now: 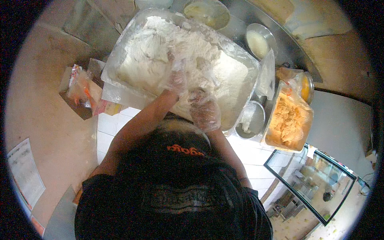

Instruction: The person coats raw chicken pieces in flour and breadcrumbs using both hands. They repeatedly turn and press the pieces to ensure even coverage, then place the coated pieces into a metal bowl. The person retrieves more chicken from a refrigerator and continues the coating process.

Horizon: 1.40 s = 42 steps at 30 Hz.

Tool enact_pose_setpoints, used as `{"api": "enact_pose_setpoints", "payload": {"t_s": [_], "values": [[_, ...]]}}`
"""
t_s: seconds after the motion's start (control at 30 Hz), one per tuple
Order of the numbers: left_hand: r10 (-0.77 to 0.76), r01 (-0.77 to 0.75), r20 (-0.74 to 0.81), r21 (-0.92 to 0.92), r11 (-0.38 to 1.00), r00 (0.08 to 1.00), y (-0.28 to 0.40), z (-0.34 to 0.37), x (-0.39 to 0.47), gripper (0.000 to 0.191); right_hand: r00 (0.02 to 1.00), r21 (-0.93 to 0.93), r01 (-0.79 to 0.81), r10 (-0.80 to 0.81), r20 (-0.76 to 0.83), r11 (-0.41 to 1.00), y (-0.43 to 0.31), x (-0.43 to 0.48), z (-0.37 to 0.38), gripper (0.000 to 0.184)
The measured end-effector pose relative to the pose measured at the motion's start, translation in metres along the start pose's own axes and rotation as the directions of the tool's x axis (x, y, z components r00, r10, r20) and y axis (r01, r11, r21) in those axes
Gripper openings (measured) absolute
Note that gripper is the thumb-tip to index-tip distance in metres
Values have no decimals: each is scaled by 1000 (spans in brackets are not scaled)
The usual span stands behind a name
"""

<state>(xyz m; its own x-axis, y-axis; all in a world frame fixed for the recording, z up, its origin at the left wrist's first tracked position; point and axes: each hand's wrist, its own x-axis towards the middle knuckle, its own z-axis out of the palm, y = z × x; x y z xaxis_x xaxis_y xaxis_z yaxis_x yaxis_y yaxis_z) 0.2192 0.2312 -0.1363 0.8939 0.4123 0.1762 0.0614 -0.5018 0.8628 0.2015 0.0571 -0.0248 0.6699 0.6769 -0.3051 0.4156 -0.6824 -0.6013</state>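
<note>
A large clear plastic tub (253,87) of white flour (147,42) lies before me. Both my hands wear thin clear plastic gloves and are inside the tub. My left hand (177,78) reaches toward the tub's middle, its fingers blurred against the flour. Nearer my body, my right hand (205,112) is bent over the flour close to the tub's near side. Its fingertips are dusted and partly sunk from sight. Whether either hand grips anything within the flour cannot be made out.
Right of the tub stand a metal bowl (262,127), a plastic bag (267,75) and a tub of orange crumbly coating (285,123). Metal bowls (260,45) line the back. An open cardboard box (64,87) sits left; a glass-fronted case (312,183) is lower right.
</note>
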Motion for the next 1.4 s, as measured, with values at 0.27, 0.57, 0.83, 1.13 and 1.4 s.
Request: {"api": "enact_pose_setpoints", "payload": {"t_s": [0.27, 0.57, 0.83, 1.13, 1.4], "values": [[-363, 194, 88, -944, 267, 927, 41, -73, 8, 55, 897, -241, 414, -349, 272, 878, -28, 23, -16, 48], [-209, 292, 272, -312, 904, 939, 22, -155, 6, 43, 934, -428, 197, -35, 356, 882, -5, 19, -61, 72], [160, -268, 216, 726, 633, 963, -70, -195, 4, 51, 974, -512, 222, -168, 150, 830, 39, 10, -31, 77], [-19, 121, -146, 737, 665, 989, -112, -257, 82, 64, 942, -399, -305, 335, 7, 865, 24, -11, -63, 83], [-374, 303, -113, 811, 501, 921, -128, -252, 111, 62, 925, -282, -379, 349, -153, 882, 14, 4, -61, 73]]}}
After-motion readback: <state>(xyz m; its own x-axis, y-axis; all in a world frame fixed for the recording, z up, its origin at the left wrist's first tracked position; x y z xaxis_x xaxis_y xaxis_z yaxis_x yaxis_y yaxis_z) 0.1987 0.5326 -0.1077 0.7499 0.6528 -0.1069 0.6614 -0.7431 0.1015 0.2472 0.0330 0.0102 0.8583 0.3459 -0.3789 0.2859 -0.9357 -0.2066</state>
